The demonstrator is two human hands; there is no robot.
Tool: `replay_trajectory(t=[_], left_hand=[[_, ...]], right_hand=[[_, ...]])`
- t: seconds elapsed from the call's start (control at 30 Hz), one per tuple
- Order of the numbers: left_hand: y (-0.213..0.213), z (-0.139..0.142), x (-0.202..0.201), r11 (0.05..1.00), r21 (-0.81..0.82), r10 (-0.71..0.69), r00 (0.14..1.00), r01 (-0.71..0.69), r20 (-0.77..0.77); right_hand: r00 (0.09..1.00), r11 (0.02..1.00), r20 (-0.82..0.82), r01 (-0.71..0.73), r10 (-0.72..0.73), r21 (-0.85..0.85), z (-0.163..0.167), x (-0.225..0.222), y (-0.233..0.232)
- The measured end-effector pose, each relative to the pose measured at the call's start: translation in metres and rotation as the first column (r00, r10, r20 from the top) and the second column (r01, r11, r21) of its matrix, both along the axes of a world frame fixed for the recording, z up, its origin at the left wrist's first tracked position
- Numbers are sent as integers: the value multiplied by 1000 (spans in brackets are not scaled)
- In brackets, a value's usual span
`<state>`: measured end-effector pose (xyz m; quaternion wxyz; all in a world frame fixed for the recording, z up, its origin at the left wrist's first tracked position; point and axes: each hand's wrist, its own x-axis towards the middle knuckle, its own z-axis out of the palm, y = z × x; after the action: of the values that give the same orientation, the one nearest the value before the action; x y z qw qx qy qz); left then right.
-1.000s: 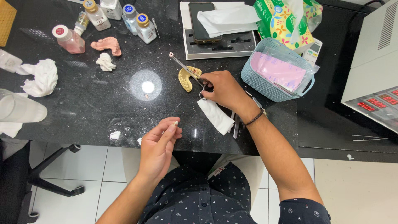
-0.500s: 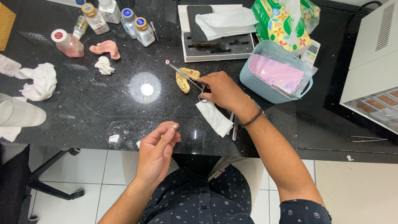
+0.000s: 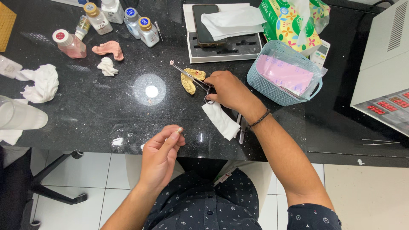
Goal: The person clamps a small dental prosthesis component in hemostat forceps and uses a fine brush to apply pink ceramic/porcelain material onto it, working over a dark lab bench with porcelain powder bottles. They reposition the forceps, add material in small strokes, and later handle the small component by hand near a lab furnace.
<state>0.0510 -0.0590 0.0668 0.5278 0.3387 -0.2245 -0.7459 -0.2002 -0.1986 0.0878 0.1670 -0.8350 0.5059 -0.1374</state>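
A: Forceps [image 3: 190,75], slim and metal, gripped in the right hand [image 3: 230,90], fingers closed round the ring handles; tips angled up and left with a small pale bit pinched at the end.

B: Lying over the yellowish dental cast [image 3: 190,79]?

A: Crossing above it, yes; touching or not, cannot tell. Cast resting on the black speckled desk [image 3: 98,106], just left of that hand.

B: And the left hand [image 3: 161,156]?

A: Held at the near edge of the desk, thumb and forefinger pinched shut on a tiny pale piece [image 3: 180,130], too small to identify.

B: Close to the right hand otherwise?

A: Folded white tissue [image 3: 220,120] just below it on the desk, with 2 thin metal tools [image 3: 241,129] partly hidden under the wrist. Dark bead bracelet [image 3: 259,119] on that wrist.

B: Further back?

A: Pink denture base [image 3: 109,49] and a white plaster lump [image 3: 107,67] at upper left, near 1 pink bottle [image 3: 69,44] and a row of small white bottles [image 3: 136,23] with coloured caps. Crumpled white tissue [image 3: 40,83] at far left. Phone [image 3: 205,23] and a white sheet on an open white case [image 3: 223,47] behind the cast. Light blue basket [image 3: 281,91] holding pink sheets in a clear bag, right of the hand; floral tissue pack [image 3: 289,21] behind it. Grey machine [image 3: 383,68] at far right.
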Motion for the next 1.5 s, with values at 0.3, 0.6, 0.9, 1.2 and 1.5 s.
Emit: replay_trajectory(t=[0.3, 0.6, 0.9, 1.2, 1.5], left_hand=[[-2, -4, 2, 1000, 16, 1, 1000, -1, -13], [6, 6, -14, 990, -114, -63, 983, 83, 174], [16, 36, -32, 865, -483, 192, 797, 138, 572], [17, 50, -34, 776, -591, 322, 669, 218, 670], [17, 49, -34, 759, -608, 329, 670, 232, 666]], right_hand=[[998, 983, 59, 23, -12, -180, 21, 3, 14], [726, 982, 687, -119, -16, 148, 46, 14, 108], [454, 956, 858, -42, -241, 290, 19, 18, 154], [461, 971, 858, 44, -227, 234, 13, 21, 164], [630, 993, 769, 103, -106, 52, 25, 17, 163]])
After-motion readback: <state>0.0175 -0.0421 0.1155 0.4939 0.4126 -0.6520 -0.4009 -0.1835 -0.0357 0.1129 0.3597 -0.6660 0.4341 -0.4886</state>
